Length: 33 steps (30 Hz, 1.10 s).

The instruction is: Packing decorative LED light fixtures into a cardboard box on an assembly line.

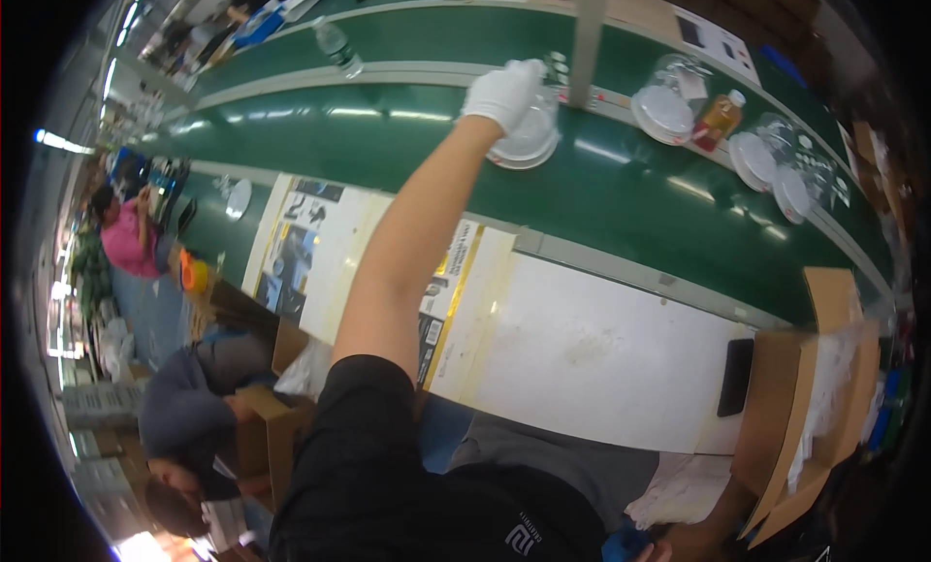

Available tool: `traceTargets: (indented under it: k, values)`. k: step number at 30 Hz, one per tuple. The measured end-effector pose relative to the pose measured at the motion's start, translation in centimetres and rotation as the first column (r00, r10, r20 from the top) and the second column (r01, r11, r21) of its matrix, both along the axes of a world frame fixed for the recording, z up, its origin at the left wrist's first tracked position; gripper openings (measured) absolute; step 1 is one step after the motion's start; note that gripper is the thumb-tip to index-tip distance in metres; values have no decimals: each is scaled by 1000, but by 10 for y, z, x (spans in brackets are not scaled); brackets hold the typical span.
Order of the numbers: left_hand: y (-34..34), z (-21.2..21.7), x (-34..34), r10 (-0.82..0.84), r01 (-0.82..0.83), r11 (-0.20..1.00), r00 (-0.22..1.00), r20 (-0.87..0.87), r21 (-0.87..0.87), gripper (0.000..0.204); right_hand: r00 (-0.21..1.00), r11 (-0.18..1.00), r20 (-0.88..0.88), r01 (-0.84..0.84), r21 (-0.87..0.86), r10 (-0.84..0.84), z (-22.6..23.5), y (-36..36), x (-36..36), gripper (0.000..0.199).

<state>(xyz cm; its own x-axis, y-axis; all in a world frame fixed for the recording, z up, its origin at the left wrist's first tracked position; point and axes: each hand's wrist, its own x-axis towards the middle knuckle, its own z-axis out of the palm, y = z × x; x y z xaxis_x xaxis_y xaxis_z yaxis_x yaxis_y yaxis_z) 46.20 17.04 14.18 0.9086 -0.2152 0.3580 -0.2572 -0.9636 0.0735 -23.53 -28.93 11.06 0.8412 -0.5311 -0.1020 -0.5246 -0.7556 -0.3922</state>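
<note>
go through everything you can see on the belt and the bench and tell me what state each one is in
Left hand: gloved, resting on the clear dome container.
Clear dome container: upright on belt.
Juice bottle: capped, upright.
Water bottle: lying on its side.
Cardboard box: flaps open.
Right hand: not in view.

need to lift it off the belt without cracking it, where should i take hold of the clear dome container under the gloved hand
Take the clear dome container by its domed top, from above. It sits on a wider white base on the green belt, so the top is free. The gloved left hand already rests there. A post stands close on its right side.
</note>
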Motion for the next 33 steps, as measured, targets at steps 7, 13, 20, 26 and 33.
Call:
traceTargets:
  k: [7,13,20,26,33]
  values:
    - [-17,68,-125,-63,61,998,951,303,16,11,948,886,170,-314,340,270,-12,3,93,28]
    - [-86,71,-292,-46,90,983,964,262,-158,15,863,629,414,-497,598,289,-48,66,173,47]
    - [-152,25,-419,-79,119,850,992,100,-513,8,731,588,446,-681,437,516,-96,123,205,94]
    - [-183,-19,-441,-24,136,814,979,203,-564,9,799,538,455,-602,590,394,-154,115,197,93]
    - [-165,-3,-447,-61,78,806,997,49,-586,17,727,564,412,-687,459,550,-169,106,201,67]
